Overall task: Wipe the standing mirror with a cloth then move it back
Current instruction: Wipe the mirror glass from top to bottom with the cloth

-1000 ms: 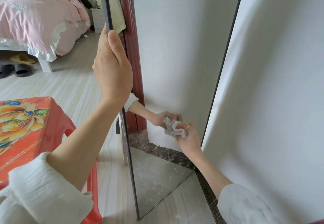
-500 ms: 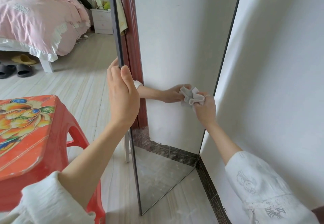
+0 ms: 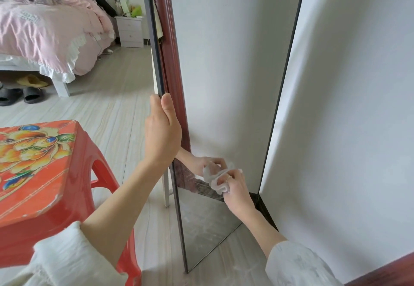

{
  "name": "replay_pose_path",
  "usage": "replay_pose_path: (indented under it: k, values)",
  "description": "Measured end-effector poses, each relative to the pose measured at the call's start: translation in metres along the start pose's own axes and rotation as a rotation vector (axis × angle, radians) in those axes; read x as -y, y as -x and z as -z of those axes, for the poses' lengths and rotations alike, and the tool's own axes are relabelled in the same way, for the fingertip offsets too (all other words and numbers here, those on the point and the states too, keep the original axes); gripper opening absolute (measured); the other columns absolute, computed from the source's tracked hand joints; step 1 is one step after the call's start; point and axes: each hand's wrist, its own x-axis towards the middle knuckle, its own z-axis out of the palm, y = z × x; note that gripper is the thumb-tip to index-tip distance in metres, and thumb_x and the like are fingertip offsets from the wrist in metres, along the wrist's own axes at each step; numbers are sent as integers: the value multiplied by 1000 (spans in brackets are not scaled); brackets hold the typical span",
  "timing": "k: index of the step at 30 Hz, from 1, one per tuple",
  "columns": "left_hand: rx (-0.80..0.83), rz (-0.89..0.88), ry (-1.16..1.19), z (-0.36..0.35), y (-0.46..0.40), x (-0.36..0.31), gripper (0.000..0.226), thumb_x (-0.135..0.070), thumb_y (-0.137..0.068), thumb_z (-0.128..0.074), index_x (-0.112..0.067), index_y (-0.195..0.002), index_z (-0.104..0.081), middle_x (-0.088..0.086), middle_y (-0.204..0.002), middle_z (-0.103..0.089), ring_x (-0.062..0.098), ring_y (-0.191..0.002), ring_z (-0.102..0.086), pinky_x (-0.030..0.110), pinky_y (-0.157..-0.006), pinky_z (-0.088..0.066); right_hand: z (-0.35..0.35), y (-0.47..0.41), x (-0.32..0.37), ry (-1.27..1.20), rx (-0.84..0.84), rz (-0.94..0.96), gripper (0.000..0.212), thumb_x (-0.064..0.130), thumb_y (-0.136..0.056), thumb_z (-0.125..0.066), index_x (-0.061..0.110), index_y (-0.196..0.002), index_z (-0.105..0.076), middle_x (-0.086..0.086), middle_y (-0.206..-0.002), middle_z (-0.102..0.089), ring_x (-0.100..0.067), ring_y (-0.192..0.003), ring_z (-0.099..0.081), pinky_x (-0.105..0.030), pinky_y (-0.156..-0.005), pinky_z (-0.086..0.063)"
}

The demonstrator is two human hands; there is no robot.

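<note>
Left hand grips the standing mirror by its dark edge; right hand presses a bunched white cloth low on the glass beside the wall. Steadying the frame while wiping overlapping strokes should work best.

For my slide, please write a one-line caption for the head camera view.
Left hand steadies the standing mirror by its edge while the right hand presses a crumpled white cloth low on the glass.
</note>
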Motion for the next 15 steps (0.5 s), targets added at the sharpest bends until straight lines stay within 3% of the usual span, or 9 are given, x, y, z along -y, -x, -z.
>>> replay_pose_path:
  k: [3,5,7,10,12,15]
  values:
    - [38,-4,1,1,4,7,31,-34,-100,-19,-20,-75,-31,-4,-58,-29,-3,-44,-35,13,-46,-31,-1,8,-8,36,151,-97,30,-5,-83,-47,19,-95,-60,-2,-110,-41,-17,-93,-40,-20,-80,-31]
    - [51,-7,8,1,7,12,33,-34,-100,-19,-12,-81,-33,-3,-58,-29,-3,-44,-35,13,-46,-31,8,3,-8,24,39,-127,27,-8,-82,-43,11,-94,-58,-6,-106,-41,-16,-87,-40,-20,-77,-32]
    - [65,-14,11,1,9,15,33,-34,-100,-18,-9,-84,-33,-3,-58,-29,-4,-44,-35,13,-46,-31,23,-7,-8,34,-67,-173,26,-8,-80,-47,4,-101,-59,-7,-105,-42,-15,-93,-41,-15,-80,-30]
    - [64,-36,22,0,10,19,34,-34,-100,-19,-9,-84,-34,-4,-58,-28,-6,-45,-36,10,-47,-32,54,-27,-14,-35,-226,-265,27,-6,-81,-49,0,-106,-58,-14,-112,-46,-24,-102,-46,-20,-83,-33]
    - [53,-49,30,-1,9,22,34,-35,-100,-18,-10,-84,-34,-4,-59,-30,-5,-47,-37,8,-48,-31,72,-44,-17,-97,-357,-345,31,-7,-80,-47,-4,-110,-54,-21,-117,-45,-33,-104,-48,-26,-86,-35]
    - [38,-62,46,-4,8,26,29,-34,-100,-18,-22,-81,-36,-9,-62,-32,-9,-53,-41,-3,-52,-30,91,-75,-13,-192,-485,-383,29,-6,-81,-48,-3,-109,-53,-24,-118,-45,-34,-101,-50,-23,-82,-35]
